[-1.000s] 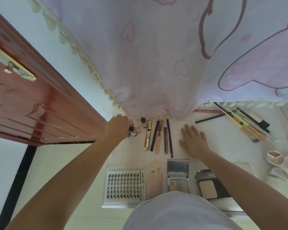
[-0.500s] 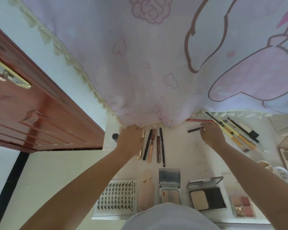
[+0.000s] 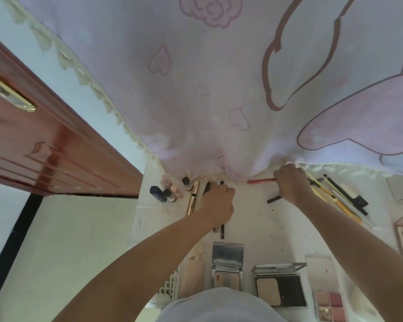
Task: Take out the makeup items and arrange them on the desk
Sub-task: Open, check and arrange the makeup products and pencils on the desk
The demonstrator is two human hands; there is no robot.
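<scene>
The makeup is already out on the desk (image 3: 254,212), and I think the person is now lining the long thin things up in a neat row. The gold tube (image 3: 193,198) is a good marker. Just to its right, the left hand (image 3: 216,203) lies knuckles-up over the dark pencils (image 3: 222,230), whose ends stick out below it. Its fingers curl down onto them, but I cannot tell if it really holds one or only presses. Far to the right of the gold tube, the right hand (image 3: 291,182) is up by the curtain (image 3: 207,101) edge, fingers bent down. It seems to pinch the end of the red pencil (image 3: 261,181), though the grip itself is hidden. A black pencil (image 3: 274,200) lies just below that hand. Both arms reach straight out from the body. Left of the gold tube stand the little bottles (image 3: 172,194). Next, I would guess the red pencil needs sliding over beside the row, kept straight so nothing rolls.
</scene>
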